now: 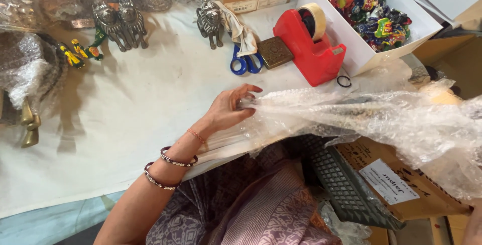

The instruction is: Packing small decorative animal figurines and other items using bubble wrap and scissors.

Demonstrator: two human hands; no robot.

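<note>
Where the bubble wrap [381, 119] bunches at the table [125, 124] edge, left hand [228, 109] pinches its gathered end, fingers curled, thumb on top. Sheet runs right, across the lap and over a cardboard box [401, 185], hiding part of a dark keyboard [341, 185]. Whatever lies inside the wrap is too blurred to make out. Right hand: only a sliver at the lower right corner [474, 225], cut off; grip cannot be told. Behind: red tape dispenser [311, 44], blue scissors [245, 63], metal animal figures [120, 21], white box of coloured pieces [371, 9].
</note>
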